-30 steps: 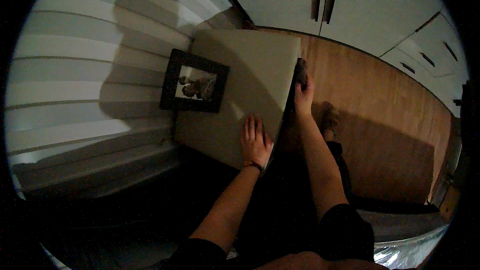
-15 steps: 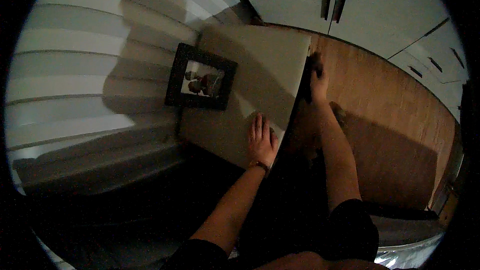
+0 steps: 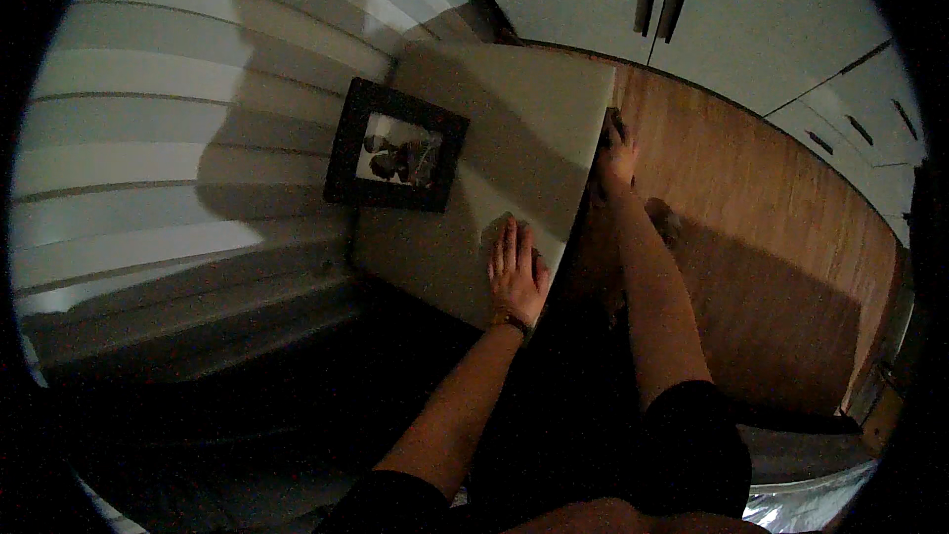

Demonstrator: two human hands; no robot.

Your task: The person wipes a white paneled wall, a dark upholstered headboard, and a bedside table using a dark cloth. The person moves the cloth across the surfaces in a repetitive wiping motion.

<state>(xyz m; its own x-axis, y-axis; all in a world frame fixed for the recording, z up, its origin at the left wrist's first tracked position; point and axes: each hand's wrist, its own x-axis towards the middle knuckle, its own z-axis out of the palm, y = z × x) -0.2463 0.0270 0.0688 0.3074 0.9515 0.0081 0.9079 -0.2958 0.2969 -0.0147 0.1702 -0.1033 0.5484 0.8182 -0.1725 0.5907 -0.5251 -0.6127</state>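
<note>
My left hand point(image 3: 517, 271) lies flat on the pale top of a small cabinet or table point(image 3: 524, 89), near its right edge, fingers stretched out and holding nothing. A dark band circles that wrist. My right hand point(image 3: 618, 160) is at the right side of the same piece of furniture, just below its top edge. Its fingers look curled around something dark; deep shadow hides what it is. A black picture frame point(image 3: 346, 145) with a photo in it stands on the left part of the top, apart from both hands.
Pale horizontal slats point(image 3: 129, 129) run along the left side. White cabinets point(image 3: 771, 30) with dark handles stand at the far right, beyond the brown wooden floor point(image 3: 771, 188). My shadow falls over the slats and tabletop. Much of the lower left is dark.
My right hand has moved left, closer in against the furniture's side. My left hand has stayed in place on the top, and the picture frame keeps its spot.
</note>
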